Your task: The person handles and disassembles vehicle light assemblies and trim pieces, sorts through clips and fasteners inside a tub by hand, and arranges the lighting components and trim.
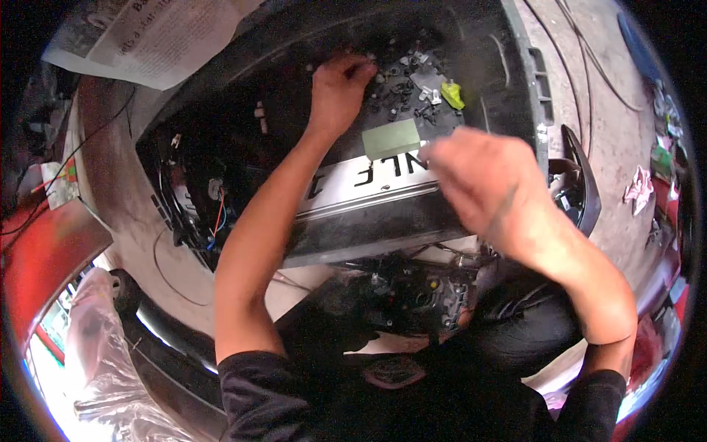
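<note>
My left hand (340, 92) reaches into a large black plastic tub (471, 44), its fingers curled together beside a scatter of small black clips (401, 96). What those fingers hold, if anything, is hidden. Over the right end of a white number plate (339, 184) with black characters hovers my right hand (486, 180), blurred, with its fingers drawn together; I cannot make out anything in them. A pale green card (390, 138) partly covers the plate's upper edge. Among the clips lie white clips (429, 94) and a bright yellow piece (451, 94).
Printed newspaper (147, 44) covers the upper left. Loose wires (219, 214) show in the tub's left part. Dark mechanical parts (398, 295) sit below the tub. A red panel (44, 258) and clear plastic wrap (103, 353) are at left; cables (582, 44) cross the floor at right.
</note>
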The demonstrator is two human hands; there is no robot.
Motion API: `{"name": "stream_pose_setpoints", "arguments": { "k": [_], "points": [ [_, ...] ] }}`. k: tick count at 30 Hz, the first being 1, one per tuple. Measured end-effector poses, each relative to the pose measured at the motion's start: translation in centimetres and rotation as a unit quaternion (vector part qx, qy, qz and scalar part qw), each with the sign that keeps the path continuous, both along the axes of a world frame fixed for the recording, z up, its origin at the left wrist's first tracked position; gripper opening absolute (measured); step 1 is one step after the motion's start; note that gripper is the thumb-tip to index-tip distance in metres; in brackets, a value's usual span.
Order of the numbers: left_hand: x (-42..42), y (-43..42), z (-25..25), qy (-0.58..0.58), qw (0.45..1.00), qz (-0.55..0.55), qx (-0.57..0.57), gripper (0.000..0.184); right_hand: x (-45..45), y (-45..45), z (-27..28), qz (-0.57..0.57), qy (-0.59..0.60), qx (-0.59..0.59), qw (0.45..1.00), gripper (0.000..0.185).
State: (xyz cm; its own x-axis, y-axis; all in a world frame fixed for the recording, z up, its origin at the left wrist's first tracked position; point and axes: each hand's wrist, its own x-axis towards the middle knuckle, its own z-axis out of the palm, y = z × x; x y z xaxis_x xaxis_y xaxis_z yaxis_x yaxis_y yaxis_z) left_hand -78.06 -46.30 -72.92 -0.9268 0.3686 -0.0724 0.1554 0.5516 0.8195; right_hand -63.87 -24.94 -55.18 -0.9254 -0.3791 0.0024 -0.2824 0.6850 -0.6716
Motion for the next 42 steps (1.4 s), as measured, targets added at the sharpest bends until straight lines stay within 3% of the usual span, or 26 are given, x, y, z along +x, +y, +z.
{"name": "stream_pose_setpoints", "arguments": {
  "k": [2, 6, 11, 14, 20, 33, 42],
  "points": [
    [1.1, 1.0, 4.2, -0.151, 0.981, -0.001, 0.12, 0.02, -1.2, 1.2, -0.5, -0.073, 0.069, -0.062, 0.993, 0.017],
    [3.4, 2.0, 8.6, -0.357, 0.871, -0.04, 0.335, 0.026, -2.4, 2.3, 0.5, -0.163, 0.015, -0.11, 0.98, 0.017],
    [4.9, 2.5, 10.8, -0.428, 0.779, -0.075, 0.453, 0.018, -2.4, 1.9, 0.7, -0.15, -0.001, -0.141, 0.979, 0.017],
    [5.3, 2.3, 11.0, -0.451, 0.78, -0.089, 0.425, 0.025, -2.3, 1.6, 0.7, -0.143, -0.007, -0.15, 0.978, 0.015],
    [6.7, 2.4, 11.3, -0.485, 0.733, -0.063, 0.473, 0.022, -2.0, 1.1, 0.2, -0.133, 0.002, -0.179, 0.975, 0.013],
    [7.9, 2.6, 10.3, -0.415, 0.808, -0.02, 0.417, 0.018, -1.9, 1.6, -0.5, -0.094, 0.02, -0.065, 0.993, 0.011],
    [9.0, 1.9, 8.7, -0.491, 0.764, -0.046, 0.416, 0.021, -1.4, 1.0, -1.1, -0.069, -0.005, -0.076, 0.995, 0.011]
  ]
}}
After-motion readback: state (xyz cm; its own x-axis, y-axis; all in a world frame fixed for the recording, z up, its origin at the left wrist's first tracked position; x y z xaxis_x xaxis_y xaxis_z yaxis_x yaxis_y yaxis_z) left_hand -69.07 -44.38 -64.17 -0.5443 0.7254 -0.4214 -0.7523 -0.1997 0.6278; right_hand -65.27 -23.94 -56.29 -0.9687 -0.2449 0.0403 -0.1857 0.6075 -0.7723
